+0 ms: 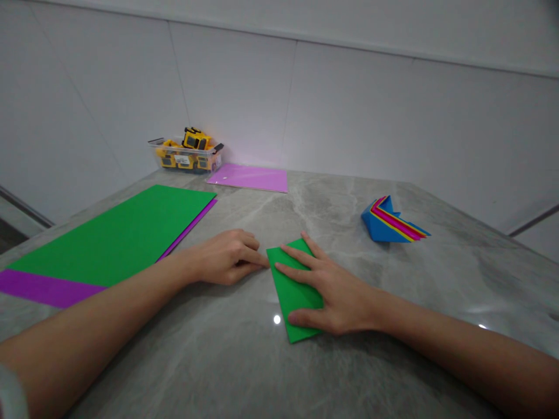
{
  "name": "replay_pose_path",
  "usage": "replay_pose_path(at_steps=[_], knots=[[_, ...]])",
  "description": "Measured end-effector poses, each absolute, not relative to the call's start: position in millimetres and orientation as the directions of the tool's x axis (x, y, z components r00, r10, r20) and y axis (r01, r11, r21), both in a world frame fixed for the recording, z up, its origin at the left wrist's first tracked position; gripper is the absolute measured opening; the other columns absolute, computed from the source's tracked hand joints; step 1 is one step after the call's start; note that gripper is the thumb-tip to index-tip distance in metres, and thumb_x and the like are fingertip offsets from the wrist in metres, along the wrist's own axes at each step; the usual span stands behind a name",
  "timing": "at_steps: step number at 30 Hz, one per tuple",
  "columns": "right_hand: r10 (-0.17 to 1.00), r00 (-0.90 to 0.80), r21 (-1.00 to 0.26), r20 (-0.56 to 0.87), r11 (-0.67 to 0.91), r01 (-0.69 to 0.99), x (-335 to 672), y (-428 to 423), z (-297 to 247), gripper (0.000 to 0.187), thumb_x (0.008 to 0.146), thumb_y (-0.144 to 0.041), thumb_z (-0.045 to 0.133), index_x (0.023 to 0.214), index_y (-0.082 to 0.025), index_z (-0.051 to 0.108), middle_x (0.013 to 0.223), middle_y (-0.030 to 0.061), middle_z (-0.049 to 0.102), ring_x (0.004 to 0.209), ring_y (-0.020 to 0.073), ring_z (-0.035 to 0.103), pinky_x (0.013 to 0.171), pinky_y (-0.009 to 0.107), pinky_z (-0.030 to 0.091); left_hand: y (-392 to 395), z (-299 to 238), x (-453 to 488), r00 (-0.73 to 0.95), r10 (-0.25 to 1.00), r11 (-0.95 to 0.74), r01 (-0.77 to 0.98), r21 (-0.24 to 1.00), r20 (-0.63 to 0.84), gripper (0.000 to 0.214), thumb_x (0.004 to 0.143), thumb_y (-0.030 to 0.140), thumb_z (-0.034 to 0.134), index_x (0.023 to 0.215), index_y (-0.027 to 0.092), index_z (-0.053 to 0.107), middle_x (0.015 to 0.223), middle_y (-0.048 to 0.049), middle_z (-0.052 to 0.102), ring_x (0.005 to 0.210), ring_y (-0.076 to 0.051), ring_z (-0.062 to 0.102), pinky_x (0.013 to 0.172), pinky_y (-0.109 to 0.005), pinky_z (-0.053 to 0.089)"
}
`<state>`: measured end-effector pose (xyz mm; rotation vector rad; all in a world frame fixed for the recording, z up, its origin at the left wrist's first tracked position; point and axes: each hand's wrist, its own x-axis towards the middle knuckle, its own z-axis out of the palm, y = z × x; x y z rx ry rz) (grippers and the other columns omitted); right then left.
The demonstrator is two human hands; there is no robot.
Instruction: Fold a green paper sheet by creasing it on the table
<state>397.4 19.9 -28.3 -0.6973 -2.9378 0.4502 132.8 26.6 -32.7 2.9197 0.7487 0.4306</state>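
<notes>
A small green folded sheet of paper (pixel 301 291) lies flat on the grey marbled table. My right hand (pixel 327 285) rests on it, open, with fingers spread over the green surface. My left hand (pixel 236 256) is loosely closed beside the sheet's left edge, its index finger stretched out and the tip at the upper left edge of the paper. The other left fingers are curled in, and nothing shows inside them. Part of the sheet's right side is hidden beneath my right hand.
At the left lies a large green sheet (pixel 117 233) over a purple sheet (pixel 56 291). A pink sheet (pixel 251 177) is near the wall, beside a clear plastic box (pixel 187 160) of yellow toy vehicles (pixel 196 139). A blue, yellow and pink folded paper piece (pixel 388 224) stands at the right.
</notes>
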Motion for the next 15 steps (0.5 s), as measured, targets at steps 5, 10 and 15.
replay_pose_path(at_steps=[5, 10, 15], knots=[[0.464, -0.885, -0.304, 0.031, 0.848, 0.434, 396.2, 20.6, -29.3, 0.083, 0.082, -0.061, 0.062, 0.148, -0.016, 0.04, 0.148, 0.0163, 0.044, 0.145, 0.0352, 0.023, 0.117, 0.063, -0.003, 29.6, -34.5, 131.7, 0.843, 0.48, -0.877, 0.453, 0.161, 0.243, 0.029, 0.098, 0.023, 0.044, 0.101, 0.019, 0.072, 0.068, -0.0041, 0.058, 0.068, -0.016, 0.056, 0.067, -0.029, 0.04], [0.467, -0.884, -0.29, 0.034, 0.851, 0.439, 395.3, 24.1, -31.1, 0.083, 0.082, -0.064, 0.061, 0.147, -0.016, 0.042, 0.146, 0.016, 0.047, 0.146, 0.0341, 0.023, 0.118, 0.062, -0.003, 27.4, -33.0, 134.9, 0.851, 0.47, -0.882, 0.441, 0.168, 0.236, 0.03, 0.098, 0.023, 0.043, 0.103, 0.018, 0.072, 0.068, -0.0047, 0.059, 0.069, -0.016, 0.055, 0.068, -0.03, 0.041], [0.463, -0.885, -0.301, 0.05, 0.852, 0.428, 395.6, 24.8, -31.6, 0.081, 0.082, -0.062, 0.062, 0.147, -0.016, 0.042, 0.146, 0.0154, 0.047, 0.145, 0.0351, 0.024, 0.118, 0.062, -0.002, 26.3, -32.5, 135.5, 0.853, 0.456, -0.889, 0.425, 0.171, 0.254, 0.029, 0.097, 0.022, 0.044, 0.104, 0.019, 0.072, 0.068, -0.0049, 0.06, 0.069, -0.017, 0.055, 0.067, -0.03, 0.041]])
